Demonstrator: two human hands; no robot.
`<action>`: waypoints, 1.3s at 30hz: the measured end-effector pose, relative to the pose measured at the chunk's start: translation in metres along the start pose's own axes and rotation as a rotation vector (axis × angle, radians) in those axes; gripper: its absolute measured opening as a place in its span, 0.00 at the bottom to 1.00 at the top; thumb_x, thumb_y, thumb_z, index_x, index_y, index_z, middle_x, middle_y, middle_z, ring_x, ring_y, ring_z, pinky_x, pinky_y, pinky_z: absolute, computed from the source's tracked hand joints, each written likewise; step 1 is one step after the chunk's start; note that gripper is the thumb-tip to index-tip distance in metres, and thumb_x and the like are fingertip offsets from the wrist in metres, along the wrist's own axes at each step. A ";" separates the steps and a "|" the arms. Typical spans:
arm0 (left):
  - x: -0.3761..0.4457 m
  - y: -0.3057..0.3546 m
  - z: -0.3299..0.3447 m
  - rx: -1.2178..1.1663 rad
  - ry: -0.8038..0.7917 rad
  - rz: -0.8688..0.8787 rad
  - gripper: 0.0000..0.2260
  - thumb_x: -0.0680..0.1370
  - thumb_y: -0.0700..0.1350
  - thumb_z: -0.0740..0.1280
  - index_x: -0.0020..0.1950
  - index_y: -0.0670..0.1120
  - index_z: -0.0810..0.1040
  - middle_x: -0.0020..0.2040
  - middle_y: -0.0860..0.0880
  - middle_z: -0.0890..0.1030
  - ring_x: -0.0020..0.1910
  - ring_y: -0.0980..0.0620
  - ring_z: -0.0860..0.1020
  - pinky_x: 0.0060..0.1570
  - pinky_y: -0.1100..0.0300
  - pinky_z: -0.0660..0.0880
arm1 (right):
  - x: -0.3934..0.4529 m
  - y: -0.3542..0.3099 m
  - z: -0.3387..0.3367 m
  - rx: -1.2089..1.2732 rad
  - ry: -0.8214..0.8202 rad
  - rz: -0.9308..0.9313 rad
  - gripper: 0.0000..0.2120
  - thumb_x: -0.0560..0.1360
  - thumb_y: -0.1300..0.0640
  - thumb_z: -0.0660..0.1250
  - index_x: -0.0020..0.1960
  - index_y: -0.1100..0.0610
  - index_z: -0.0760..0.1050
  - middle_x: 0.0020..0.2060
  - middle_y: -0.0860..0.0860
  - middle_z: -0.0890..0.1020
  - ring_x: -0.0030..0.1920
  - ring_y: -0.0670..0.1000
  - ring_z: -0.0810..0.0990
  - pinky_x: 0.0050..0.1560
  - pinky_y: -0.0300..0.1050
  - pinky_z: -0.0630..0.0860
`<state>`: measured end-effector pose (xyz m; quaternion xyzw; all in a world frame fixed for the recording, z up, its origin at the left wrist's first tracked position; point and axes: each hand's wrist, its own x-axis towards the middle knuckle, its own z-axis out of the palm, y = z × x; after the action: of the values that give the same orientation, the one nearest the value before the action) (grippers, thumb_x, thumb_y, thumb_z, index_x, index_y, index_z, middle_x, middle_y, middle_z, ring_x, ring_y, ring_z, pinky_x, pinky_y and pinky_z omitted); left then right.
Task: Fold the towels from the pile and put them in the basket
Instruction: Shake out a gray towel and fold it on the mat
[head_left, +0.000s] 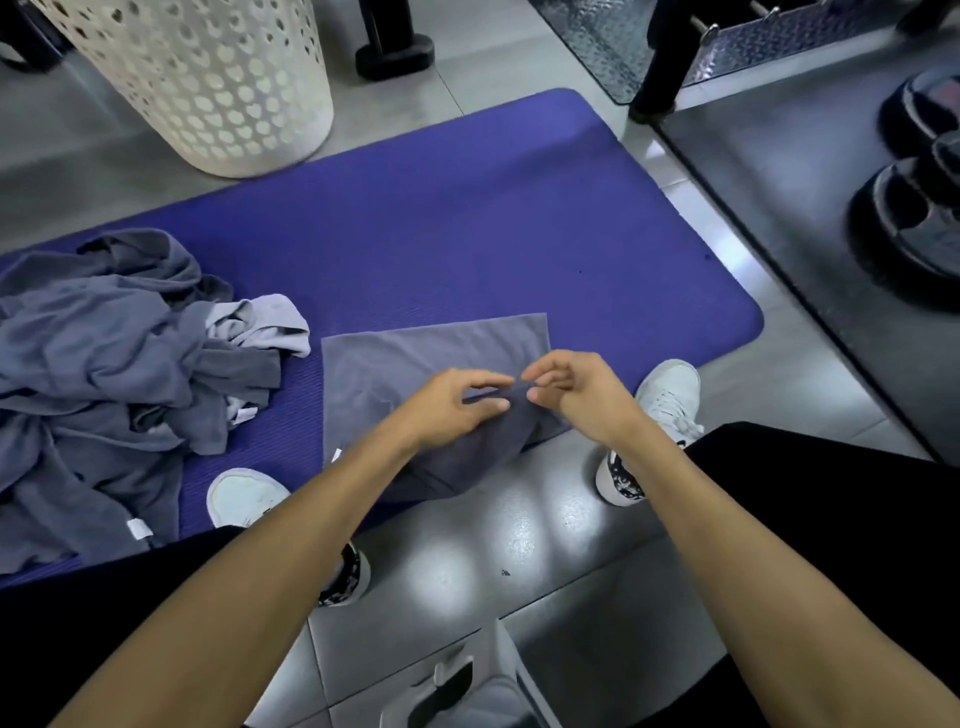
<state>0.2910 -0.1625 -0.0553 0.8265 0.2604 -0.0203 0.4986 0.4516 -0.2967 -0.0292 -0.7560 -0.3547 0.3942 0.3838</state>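
Left hand (451, 402) | pinching grey towel (415, 364) edge, palm down | right hand (574, 389) | pinching same edge, fingers curled

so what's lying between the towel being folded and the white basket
Only bare purple mat separates the grey towel from the basket in the head view; the pile sits off left.

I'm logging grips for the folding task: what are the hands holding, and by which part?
Both the left hand and right hand pinch the grey towel at a raised fold near its right side.
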 end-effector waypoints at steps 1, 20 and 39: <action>0.003 0.003 0.003 0.002 -0.019 0.021 0.11 0.78 0.46 0.70 0.60 0.46 0.82 0.55 0.54 0.83 0.55 0.62 0.78 0.56 0.67 0.71 | -0.001 0.000 -0.001 0.027 0.011 -0.001 0.09 0.74 0.66 0.72 0.45 0.52 0.78 0.38 0.48 0.81 0.35 0.38 0.80 0.41 0.30 0.75; 0.158 -0.028 -0.008 0.108 0.099 -0.068 0.03 0.78 0.46 0.70 0.48 0.48 0.83 0.34 0.53 0.78 0.34 0.58 0.72 0.41 0.60 0.69 | 0.053 0.119 -0.012 -0.027 -0.072 0.262 0.03 0.79 0.58 0.67 0.47 0.57 0.75 0.37 0.49 0.77 0.37 0.46 0.73 0.41 0.41 0.71; 0.272 -0.083 0.043 0.330 0.177 -0.259 0.07 0.75 0.55 0.70 0.46 0.54 0.83 0.43 0.57 0.82 0.47 0.55 0.80 0.47 0.54 0.77 | 0.062 0.179 0.054 0.004 0.448 0.467 0.08 0.79 0.59 0.64 0.45 0.62 0.79 0.38 0.53 0.82 0.40 0.54 0.80 0.45 0.49 0.75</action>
<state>0.4979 -0.0563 -0.2244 0.8552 0.4000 -0.0539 0.3250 0.4738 -0.3100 -0.2240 -0.8841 -0.0777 0.2960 0.3530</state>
